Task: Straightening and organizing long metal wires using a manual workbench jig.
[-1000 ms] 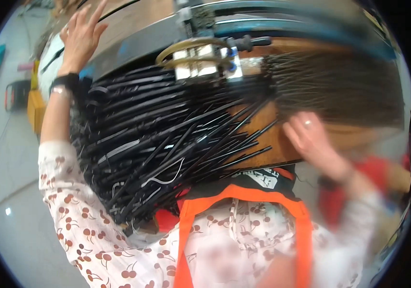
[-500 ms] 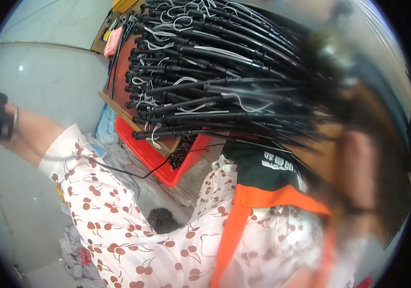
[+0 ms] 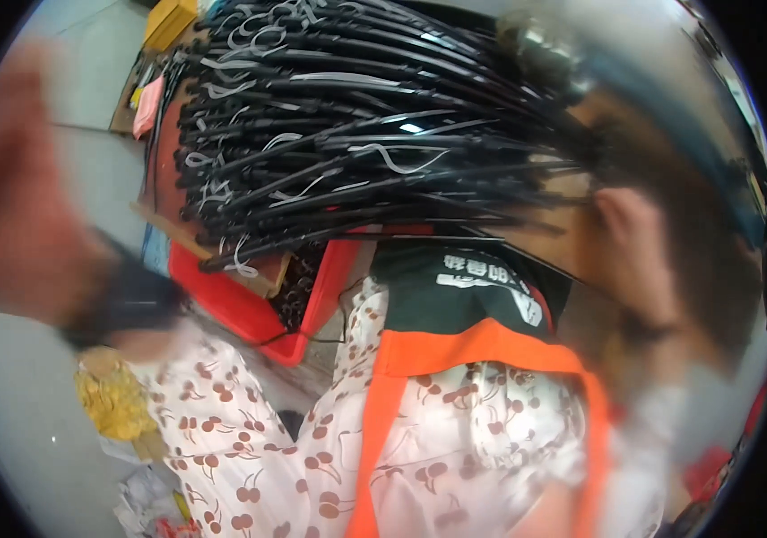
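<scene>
A large pile of black rod-like tubes (image 3: 374,125), many with thin white loops on them, lies across the brown table. Close to the right-hand ends of the tubes is my right hand (image 3: 634,229), reaching over bare tabletop. It is blurred and its fingers look bent, but whether they hold anything does not show. My left hand (image 3: 20,193) is raised at the left edge, away from the pile, with a black band (image 3: 132,300) round its wrist. Motion smears its fingers, and I see nothing clearly in it.
Below the pile's left end, a red plastic bin (image 3: 222,296) holds small dark parts. Beyond stand a yellow box (image 3: 168,22) and a pink item (image 3: 148,106). A blurred shiny rounded object (image 3: 540,45) is at the far right. Yellow plastic (image 3: 114,403) lies at lower left.
My left hand has come into view from the left edge and now appears large. My right hand has moved farther forward, closer to the tube ends. The whole view has shifted.
</scene>
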`<control>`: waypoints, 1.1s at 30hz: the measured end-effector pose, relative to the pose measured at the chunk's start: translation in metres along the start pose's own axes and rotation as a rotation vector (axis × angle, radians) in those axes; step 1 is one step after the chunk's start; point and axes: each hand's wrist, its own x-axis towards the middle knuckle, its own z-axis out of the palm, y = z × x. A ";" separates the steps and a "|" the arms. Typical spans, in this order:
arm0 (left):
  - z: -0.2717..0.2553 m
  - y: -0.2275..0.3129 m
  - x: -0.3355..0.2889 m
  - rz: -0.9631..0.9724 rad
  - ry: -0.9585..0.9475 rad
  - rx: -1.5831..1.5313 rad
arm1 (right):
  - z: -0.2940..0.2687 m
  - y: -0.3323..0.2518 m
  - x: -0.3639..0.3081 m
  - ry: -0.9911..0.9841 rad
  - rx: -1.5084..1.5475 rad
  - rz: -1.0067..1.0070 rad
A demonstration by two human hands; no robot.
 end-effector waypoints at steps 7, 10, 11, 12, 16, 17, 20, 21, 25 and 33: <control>0.082 -0.180 -0.119 -0.110 0.140 0.814 | 0.001 0.021 0.015 -0.229 0.061 0.204; 0.104 -0.198 -0.108 0.017 0.007 0.805 | -0.002 0.026 0.021 -0.251 0.148 0.236; 0.108 -0.201 -0.094 0.040 -0.033 0.809 | -0.002 0.035 0.022 -0.239 0.139 0.254; 0.110 -0.206 -0.085 0.026 -0.061 0.824 | -0.001 0.045 0.022 -0.230 0.125 0.225; 0.106 -0.205 -0.032 -0.111 -0.277 0.859 | -0.014 0.080 0.033 -0.162 0.018 0.173; 0.103 -0.204 -0.018 -0.143 -0.372 0.892 | -0.014 0.085 0.038 -0.152 0.012 0.185; 0.120 -0.222 0.016 -0.058 -0.467 0.896 | -0.011 0.086 0.056 -0.125 0.141 0.217; 0.128 -0.237 0.020 -0.027 -0.508 0.889 | -0.010 0.088 0.058 -0.124 0.136 0.215; 0.160 -0.258 0.041 -0.279 -0.592 0.909 | -0.007 0.065 0.063 -0.151 0.181 0.293; 0.159 -0.263 0.009 -0.190 -0.192 0.971 | -0.010 0.018 0.069 -0.046 0.137 0.455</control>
